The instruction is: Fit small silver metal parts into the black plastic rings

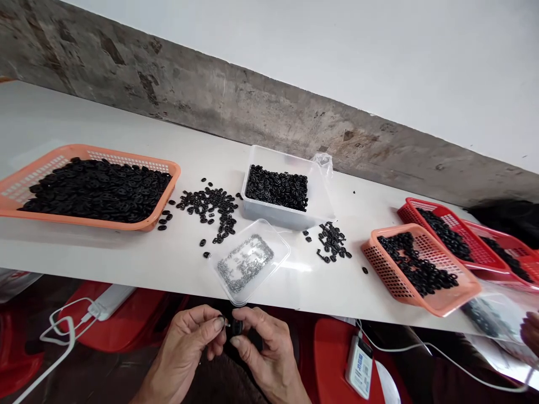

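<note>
Below the front edge of the white table (126, 258), my two hands meet over my lap. My left hand (185, 350) is closed in a pinch on a tiny metal piece (227, 324) at its fingertips. My right hand (269, 353) is closed on a small black plastic part (236, 327), held against the metal piece. Just above them, a clear lid (249, 261) full of small metal pieces overhangs the table edge. Loose black parts (210, 205) lie scattered on the table behind it.
A large orange basket (168, 168) of black parts stands at the left, a clear tub (286, 216) of them in the middle, a second loose heap (332, 242) beside it. Orange (458, 297) and red baskets (410, 209) sit right. Another person's hand (531, 332) shows at the far right. Red stools and white cables lie below.
</note>
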Demonstrator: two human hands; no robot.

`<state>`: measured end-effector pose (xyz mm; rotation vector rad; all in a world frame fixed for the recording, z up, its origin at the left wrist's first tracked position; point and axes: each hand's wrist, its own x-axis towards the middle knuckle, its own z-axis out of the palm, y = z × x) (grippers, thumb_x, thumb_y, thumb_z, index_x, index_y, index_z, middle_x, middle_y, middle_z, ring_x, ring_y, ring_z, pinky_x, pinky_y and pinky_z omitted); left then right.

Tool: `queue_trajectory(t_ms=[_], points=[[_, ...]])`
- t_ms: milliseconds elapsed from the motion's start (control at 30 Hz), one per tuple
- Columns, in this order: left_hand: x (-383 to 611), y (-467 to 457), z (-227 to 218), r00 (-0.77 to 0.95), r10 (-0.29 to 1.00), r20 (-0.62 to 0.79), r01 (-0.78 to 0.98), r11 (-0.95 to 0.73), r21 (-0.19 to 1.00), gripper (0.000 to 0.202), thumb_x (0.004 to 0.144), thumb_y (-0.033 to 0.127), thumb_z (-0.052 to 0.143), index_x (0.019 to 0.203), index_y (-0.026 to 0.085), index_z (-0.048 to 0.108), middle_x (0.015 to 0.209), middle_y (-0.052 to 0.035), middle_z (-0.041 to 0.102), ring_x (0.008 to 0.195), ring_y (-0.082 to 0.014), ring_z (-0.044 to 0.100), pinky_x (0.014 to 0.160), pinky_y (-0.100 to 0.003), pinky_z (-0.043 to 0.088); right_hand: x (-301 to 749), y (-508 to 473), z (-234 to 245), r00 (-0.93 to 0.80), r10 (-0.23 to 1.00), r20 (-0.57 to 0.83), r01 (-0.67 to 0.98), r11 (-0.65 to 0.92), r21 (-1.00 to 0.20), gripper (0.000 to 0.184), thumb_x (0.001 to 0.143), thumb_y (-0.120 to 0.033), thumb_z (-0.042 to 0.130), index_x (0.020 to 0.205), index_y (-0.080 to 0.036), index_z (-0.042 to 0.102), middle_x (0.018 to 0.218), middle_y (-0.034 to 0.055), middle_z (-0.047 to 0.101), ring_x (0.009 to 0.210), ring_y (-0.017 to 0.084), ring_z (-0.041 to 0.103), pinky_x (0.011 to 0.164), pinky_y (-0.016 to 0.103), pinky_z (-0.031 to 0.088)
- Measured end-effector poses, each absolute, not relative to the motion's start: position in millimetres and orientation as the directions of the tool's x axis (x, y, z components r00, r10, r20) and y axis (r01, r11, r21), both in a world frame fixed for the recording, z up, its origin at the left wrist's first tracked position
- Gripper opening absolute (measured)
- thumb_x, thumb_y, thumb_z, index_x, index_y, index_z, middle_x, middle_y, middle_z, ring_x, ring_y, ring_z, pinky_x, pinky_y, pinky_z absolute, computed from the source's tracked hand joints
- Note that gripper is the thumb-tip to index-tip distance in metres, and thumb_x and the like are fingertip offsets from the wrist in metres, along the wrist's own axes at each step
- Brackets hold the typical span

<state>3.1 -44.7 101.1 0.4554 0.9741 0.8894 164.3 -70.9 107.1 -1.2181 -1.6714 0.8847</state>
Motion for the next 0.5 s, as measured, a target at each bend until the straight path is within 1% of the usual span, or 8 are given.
queue_trajectory(t_ms=[133,233,500], points=[[2.4,-44.2,101.9,0.250,0.820,-0.515,-0.424,0.571,0.703,0.024,0.059,0.036,0.082,0.063,0.015,0.072,0.047,-0.0013,0.063,0.043,-0.0100,0.050,0.044,-0.021,0.035,162.1,-70.2,107.5,-0.168,0.961,0.220,0.340,0.266,-0.902,0.029,0.085,-0.020,0.062,0.113,-0.023,0.061,0.084,0.0014,0.066,0.069,0.013,0.058,0.066,0.021,0.048],[1.8,-44.2,101.1,0.248,0.823,-0.511,-0.413,0.567,0.713,0.024,0.059,0.035,0.082,0.062,0.015,0.072,0.046,-0.0009,0.063,0.042,-0.0096,0.049,0.044,-0.021,0.035,161.6,-70.5,108.1,-0.177,0.963,0.204,0.343,0.255,-0.904,0.030,0.084,-0.018,0.062,0.114,-0.023,0.060,0.084,0.0011,0.065,0.070,0.013,0.058,0.067,0.021,0.048],[-1.5,-46.8,97.1,0.243,0.841,-0.484,-0.383,0.542,0.748,0.022,0.062,0.034,0.080,0.062,0.014,0.071,0.047,-0.0008,0.062,0.043,-0.0098,0.050,0.044,-0.020,0.035,160.2,-72.2,108.3,-0.182,0.962,0.205,0.371,0.260,-0.891,0.028,0.085,-0.021,0.062,0.113,-0.022,0.061,0.081,0.0017,0.064,0.067,0.014,0.058,0.064,0.022,0.048]])
